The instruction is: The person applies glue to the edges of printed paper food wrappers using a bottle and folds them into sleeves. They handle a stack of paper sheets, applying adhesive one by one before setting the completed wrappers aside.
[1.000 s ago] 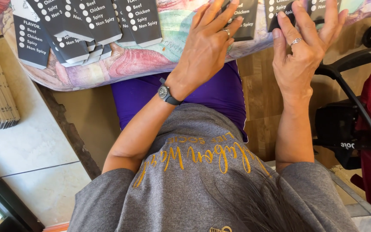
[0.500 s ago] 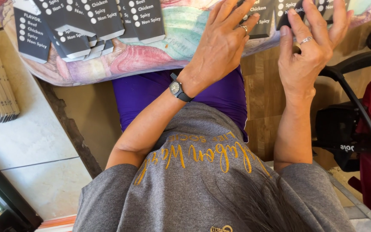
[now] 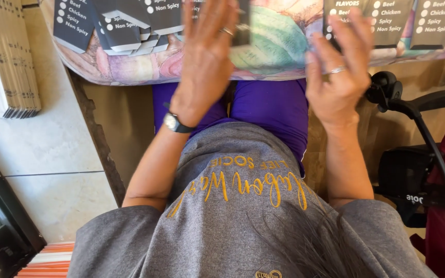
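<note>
Dark flat cartons point(image 3: 130, 25) could slide off the cloth edge if my left hand point(image 3: 204, 62), fingers spread and holding nothing, brushes them.

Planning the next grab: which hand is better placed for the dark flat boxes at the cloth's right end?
Right hand, probably: its fingertips already overlap the right-end dark boxes. The left hand sits mid-cloth, farther away.

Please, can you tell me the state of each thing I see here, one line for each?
left hand: raised, fingers spread, blurred; grip unclear.
right hand: raised, open, fingers on a dark box.
dark boxes: folded flat, overlapping on the cloth.
patterned cloth: spread over the table edge.
flat stack: lying on the tiles.
</note>
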